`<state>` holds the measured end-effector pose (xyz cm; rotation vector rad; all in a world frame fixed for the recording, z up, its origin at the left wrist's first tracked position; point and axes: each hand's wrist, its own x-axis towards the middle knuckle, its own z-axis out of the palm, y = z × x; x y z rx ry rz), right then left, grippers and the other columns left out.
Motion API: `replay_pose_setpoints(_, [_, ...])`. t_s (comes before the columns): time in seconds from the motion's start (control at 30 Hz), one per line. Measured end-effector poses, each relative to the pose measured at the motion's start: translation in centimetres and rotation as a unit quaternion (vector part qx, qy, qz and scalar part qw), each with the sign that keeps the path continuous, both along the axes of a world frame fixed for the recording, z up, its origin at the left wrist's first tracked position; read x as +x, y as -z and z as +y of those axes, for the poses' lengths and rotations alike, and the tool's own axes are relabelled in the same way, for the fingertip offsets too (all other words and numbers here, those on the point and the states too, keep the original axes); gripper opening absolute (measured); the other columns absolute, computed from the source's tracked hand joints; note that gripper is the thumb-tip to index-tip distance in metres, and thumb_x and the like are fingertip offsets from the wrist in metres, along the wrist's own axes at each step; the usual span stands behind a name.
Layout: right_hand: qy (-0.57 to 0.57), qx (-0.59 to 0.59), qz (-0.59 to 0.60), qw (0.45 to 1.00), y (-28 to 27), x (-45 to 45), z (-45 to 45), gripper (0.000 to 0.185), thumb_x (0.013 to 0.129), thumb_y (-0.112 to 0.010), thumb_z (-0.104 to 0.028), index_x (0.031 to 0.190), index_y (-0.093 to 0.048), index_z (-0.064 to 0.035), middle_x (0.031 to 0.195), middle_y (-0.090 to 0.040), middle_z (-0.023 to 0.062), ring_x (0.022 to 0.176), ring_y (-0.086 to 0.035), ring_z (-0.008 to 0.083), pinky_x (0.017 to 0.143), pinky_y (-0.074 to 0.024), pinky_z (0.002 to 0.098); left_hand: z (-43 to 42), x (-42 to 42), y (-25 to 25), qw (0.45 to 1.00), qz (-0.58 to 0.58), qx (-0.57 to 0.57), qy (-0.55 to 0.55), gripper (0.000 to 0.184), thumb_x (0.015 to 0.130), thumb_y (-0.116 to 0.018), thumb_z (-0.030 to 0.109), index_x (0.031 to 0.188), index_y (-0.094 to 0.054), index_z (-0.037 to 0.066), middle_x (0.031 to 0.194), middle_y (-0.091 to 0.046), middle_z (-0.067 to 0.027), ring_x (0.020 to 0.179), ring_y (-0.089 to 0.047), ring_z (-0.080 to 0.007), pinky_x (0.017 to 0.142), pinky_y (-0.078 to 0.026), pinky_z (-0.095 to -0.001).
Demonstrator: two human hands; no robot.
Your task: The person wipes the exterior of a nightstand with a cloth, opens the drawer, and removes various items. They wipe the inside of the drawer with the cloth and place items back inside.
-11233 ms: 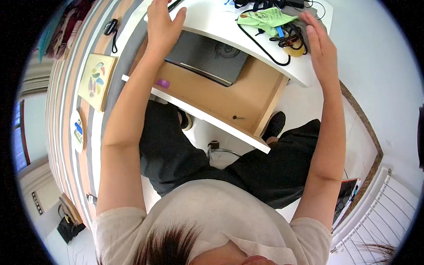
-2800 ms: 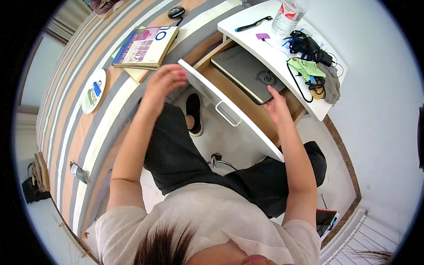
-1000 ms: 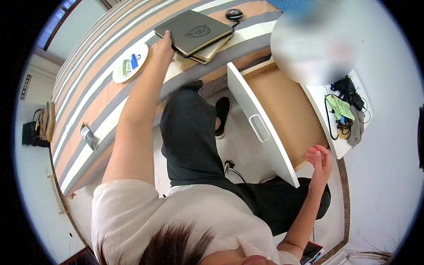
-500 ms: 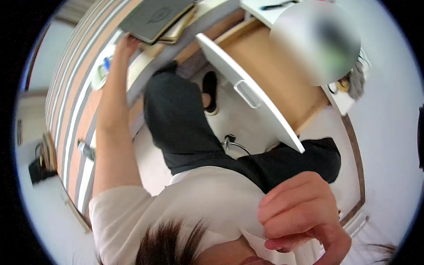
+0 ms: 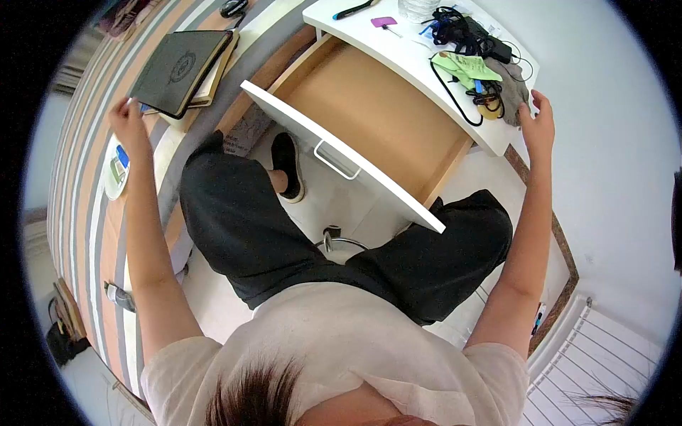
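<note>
My left hand (image 5: 129,122) is at the near-left corner of a dark grey notebook (image 5: 177,69), its fingers curled; whether they touch it is hard to tell. The notebook lies on a stack of books (image 5: 213,84) on the striped bed. Beyond the right edge of the white desk (image 5: 334,21), my right hand (image 5: 538,122) has its thumb and fingers apart, beside a grey cloth (image 5: 513,89). Between my arms, the pulled-out drawer (image 5: 376,117) shows its bare wooden bottom.
On the desk are black cables (image 5: 462,32), a green packet (image 5: 465,67), a purple piece (image 5: 383,22) and a partly visible bottle (image 5: 419,8). An oval white plate (image 5: 114,181) and a small grey item (image 5: 119,297) lie on the bed. A radiator (image 5: 582,355) stands lower right.
The dark notebook has moved from the drawer onto the books on the bed. The purple piece has moved from the drawer to the desk. My right hand has swung from near my chest to the desk edge.
</note>
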<state>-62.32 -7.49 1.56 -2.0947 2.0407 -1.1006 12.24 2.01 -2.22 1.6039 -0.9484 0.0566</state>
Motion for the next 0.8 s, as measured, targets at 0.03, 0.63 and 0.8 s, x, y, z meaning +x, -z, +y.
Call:
replay_pose_setpoints(0.03, [0.008, 0.031, 0.017, 0.999, 0.9, -1.1, -1.1, 0.041, 0.081, -0.065, -0.030, 0.112, -0.059, -0.0044, 0.109, -0.063, 0.0163, 0.098, -0.061, 0.0300, 0.086, -0.0463, 0.0380, 0.2, -4.4, -1.5, 0.998, -0.031, 0.010, 0.048, 0.027, 0.088, -0.063, 0.017, 0.108, -0.057, 0.001, 0.091, -0.060, -0.0063, 0.078, -0.057, -0.0117, 0.070, -0.048, -0.0250])
replay_pose_setpoints(0.63, [0.067, 0.016, -0.151, 0.986, -12.4, -2.0, -5.1, 0.049, 0.081, -0.063, -0.028, 0.116, -0.052, 0.0036, 0.104, -0.061, 0.0152, 0.091, -0.057, 0.0213, 0.078, -0.0452, 0.0319, -5.8, -38.2, 1.2, 0.829, 0.029, 0.178, 0.530, 0.024, 0.086, -0.059, 0.017, 0.105, -0.058, 0.002, 0.098, -0.063, -0.0102, 0.090, -0.061, -0.0193, 0.078, -0.049, -0.0318])
replay_pose_setpoints(0.8, [0.068, 0.026, -0.126, 0.989, -13.3, -2.5, -2.7, 0.049, 0.081, -0.064, -0.029, 0.115, -0.053, 0.0039, 0.104, -0.061, 0.0145, 0.094, -0.056, 0.0207, 0.081, -0.0445, 0.0313, -5.7, -38.2, 0.5, 0.779, -0.023, 0.238, 0.579, 0.029, 0.086, -0.060, 0.024, 0.105, -0.059, 0.003, 0.095, -0.065, -0.0128, 0.092, -0.062, -0.0239, 0.081, -0.048, -0.0357])
